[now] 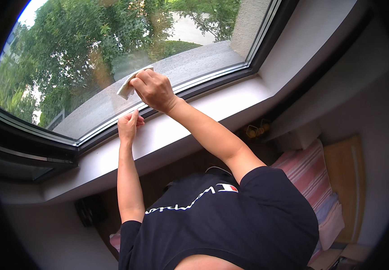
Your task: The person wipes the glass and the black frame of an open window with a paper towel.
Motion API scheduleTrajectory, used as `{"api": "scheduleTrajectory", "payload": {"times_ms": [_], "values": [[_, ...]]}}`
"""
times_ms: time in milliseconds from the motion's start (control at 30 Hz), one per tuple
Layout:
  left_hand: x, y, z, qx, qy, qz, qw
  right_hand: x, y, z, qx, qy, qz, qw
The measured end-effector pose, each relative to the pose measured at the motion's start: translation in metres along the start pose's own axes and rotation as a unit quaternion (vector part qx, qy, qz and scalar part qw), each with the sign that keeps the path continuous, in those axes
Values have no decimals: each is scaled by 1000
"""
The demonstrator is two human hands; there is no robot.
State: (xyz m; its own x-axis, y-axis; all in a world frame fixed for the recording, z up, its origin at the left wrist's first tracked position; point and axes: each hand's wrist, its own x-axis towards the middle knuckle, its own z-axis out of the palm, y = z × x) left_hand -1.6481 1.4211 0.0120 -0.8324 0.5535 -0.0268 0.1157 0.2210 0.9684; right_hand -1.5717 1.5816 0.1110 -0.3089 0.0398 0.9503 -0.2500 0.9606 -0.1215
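Note:
My right hand (154, 88) grips a folded white cloth (126, 88), possibly a paper wipe, at the lower part of the window pane (79, 67). Part of the cloth lies beneath my fingers and cannot be seen. Lower and to the left, my left hand (128, 127) is curled with the thumb up, beside the dark window frame (98, 140) and over the white windowsill (160, 135). Nothing shows in its fingers.
Through the glass I see trees (113, 37) and a grey outer ledge (194, 64). A bed with a pink striped cover (304, 168) and wooden headboard (344, 189) stands behind me on the right. Dark equipment (89, 211) sits by the wall at lower left.

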Motion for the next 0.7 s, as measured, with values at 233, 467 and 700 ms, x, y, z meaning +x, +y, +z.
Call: {"api": "scheduleTrajectory", "payload": {"times_ms": [233,467,700], "values": [[-1,-3,-3,23,2,-5,1000,-37,116,-106,-125,121,222,959],[3,-3,1,25,16,-7,1000,-52,90,-63,-15,247,402,882],[-1,1,1,7,21,-3,1000,-78,74,-68,-27,28,179,983]]}}
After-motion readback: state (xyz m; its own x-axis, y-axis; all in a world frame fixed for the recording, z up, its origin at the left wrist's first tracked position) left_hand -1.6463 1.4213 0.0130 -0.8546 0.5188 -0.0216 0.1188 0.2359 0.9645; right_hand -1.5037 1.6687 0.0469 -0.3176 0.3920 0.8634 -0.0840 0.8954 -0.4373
